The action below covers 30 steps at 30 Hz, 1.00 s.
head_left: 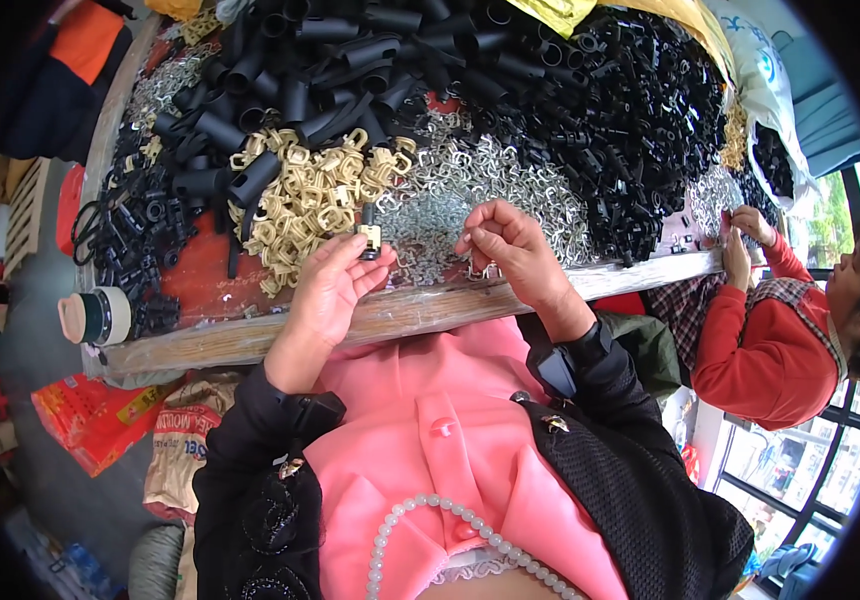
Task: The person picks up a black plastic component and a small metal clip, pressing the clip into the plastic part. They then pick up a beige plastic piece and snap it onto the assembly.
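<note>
My left hand (335, 285) is at the table's near edge, thumb and fingers closed on a small black plastic part with a beige piece set in it (371, 238). A short black stem sticks up from that part. To its right, my right hand (518, 255) has thumb and fingertips pinched together; whatever they hold is too small to make out. Just beyond my left hand lies a heap of beige plastic hooks (300, 195). Between and beyond both hands spread small silvery metal pieces (430, 215), with larger metal loops (510, 165) behind them.
Black plastic tubes (295, 95) pile up at the back, small black parts (600, 130) on the right. A wooden rim (430, 310) runs along the table's front. Tape rolls (105, 315) stand at the left corner. At the right, a co-worker in red (765, 350) handles parts.
</note>
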### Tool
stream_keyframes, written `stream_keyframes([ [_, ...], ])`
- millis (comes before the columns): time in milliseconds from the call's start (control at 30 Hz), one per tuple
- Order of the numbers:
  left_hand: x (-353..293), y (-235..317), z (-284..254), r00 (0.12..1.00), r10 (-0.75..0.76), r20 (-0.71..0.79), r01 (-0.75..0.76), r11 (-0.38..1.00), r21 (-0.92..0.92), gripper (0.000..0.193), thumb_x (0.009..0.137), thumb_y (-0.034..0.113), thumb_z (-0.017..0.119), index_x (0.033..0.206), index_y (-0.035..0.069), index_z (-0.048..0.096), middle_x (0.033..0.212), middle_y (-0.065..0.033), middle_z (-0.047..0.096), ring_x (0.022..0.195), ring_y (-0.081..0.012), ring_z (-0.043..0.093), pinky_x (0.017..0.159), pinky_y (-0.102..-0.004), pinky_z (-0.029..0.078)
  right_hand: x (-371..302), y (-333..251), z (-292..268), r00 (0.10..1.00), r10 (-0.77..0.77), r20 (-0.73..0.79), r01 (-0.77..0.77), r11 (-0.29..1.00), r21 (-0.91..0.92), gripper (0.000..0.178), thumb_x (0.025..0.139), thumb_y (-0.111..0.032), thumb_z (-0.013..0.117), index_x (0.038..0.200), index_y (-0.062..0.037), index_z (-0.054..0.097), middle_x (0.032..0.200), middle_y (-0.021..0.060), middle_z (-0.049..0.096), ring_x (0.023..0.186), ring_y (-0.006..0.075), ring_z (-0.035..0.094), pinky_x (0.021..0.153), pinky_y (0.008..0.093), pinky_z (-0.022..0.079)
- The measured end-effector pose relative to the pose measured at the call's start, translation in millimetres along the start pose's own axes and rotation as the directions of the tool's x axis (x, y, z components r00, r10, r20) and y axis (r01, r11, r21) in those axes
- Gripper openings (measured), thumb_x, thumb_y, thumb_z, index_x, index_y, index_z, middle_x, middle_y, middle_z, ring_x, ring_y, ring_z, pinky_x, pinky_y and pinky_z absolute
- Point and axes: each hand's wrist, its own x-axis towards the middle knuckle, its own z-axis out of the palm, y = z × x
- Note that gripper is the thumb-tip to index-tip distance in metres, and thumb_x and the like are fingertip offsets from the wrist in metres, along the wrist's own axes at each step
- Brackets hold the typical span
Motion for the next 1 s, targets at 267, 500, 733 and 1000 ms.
stream_keyframes([
  [267,-6.2,-0.5,7.8,0.999,0.012,0.040,-0.014,0.999,0.051,0.016,0.081,0.016,0.052,0.092,0.004,0.055,0.086,-0.0116,0.060,0.078,-0.0191,0.060,0.066,-0.0242,0.048,-50.1,-8.6,-28.3,0.999,0.023,-0.036,-0.028,0.989,-0.143,0.007,0.083,-0.005,0.046,0.089,-0.0022,0.048,0.073,0.0057,0.056,0.058,0.0068,0.046,0.054,0.0190,0.037],
  [500,-7.8,-1.2,10.8,0.995,0.009,0.096,-0.017,0.997,0.080,0.017,0.082,0.014,0.050,0.092,0.002,0.054,0.085,-0.0122,0.059,0.077,-0.0186,0.059,0.065,-0.0236,0.048,-80.3,-27.3,-48.5,0.982,0.130,0.136,0.032,0.595,-0.803,0.008,0.076,-0.005,0.055,0.083,-0.0002,0.054,0.070,0.0084,0.054,0.059,0.0149,0.051,0.054,0.0243,0.040],
  [733,-8.0,1.0,10.5,0.990,0.030,0.135,-0.045,0.993,0.110,0.018,0.082,0.012,0.047,0.094,-0.001,0.053,0.085,-0.0124,0.059,0.077,-0.0183,0.059,0.064,-0.0231,0.048,-11.4,-43.8,-68.1,0.907,-0.413,0.079,0.235,0.343,-0.909,0.015,0.073,-0.007,0.058,0.086,-0.0010,0.056,0.070,0.0113,0.053,0.061,0.0227,0.053,0.054,0.0301,0.042],
  [1000,-10.4,3.5,11.9,0.993,0.048,0.111,-0.059,0.994,0.097,0.020,0.082,0.012,0.047,0.095,-0.002,0.051,0.086,-0.0131,0.059,0.075,-0.0182,0.060,0.064,-0.0233,0.048,50.5,-11.8,-104.7,0.879,-0.476,0.021,-0.075,-0.182,-0.980,0.015,0.072,-0.007,0.057,0.087,-0.0042,0.057,0.073,0.0095,0.054,0.063,0.0266,0.054,0.053,0.0329,0.042],
])
